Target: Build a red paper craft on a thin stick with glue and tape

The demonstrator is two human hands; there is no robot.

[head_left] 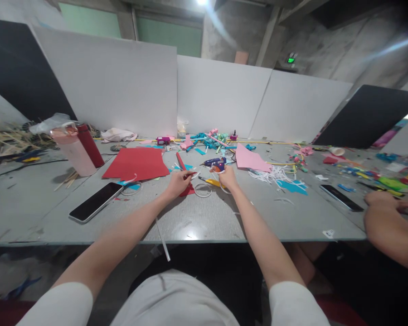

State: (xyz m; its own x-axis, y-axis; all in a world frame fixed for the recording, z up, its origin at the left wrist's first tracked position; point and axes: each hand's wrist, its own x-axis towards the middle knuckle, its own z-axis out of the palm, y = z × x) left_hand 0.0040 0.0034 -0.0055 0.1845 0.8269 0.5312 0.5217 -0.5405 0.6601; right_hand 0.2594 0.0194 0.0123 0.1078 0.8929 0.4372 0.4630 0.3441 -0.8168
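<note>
My right hand (227, 176) grips a dark blue glue gun (215, 162), its nozzle pointing left. My left hand (179, 184) is closed, its fingertips pinching a thin white paper strip (196, 175); fine detail there is too small to make out. Just beyond those fingers lies a rolled red paper piece (180, 160), with more red paper partly hidden under the hand. Between the two hands a curled white strip (203, 190) rests on the table, and a yellow-handled tool (211, 182) lies beside my right hand.
Red sheets (136, 163), a phone (95, 202) and a pink bottle (73, 151) stand or lie to the left. Rightward are a pink sheet (251, 158), shredded white strips (274, 175) and another phone (341, 198). A co-worker's arm (391, 222) reaches in at far right. White panels (224, 99) close off the back.
</note>
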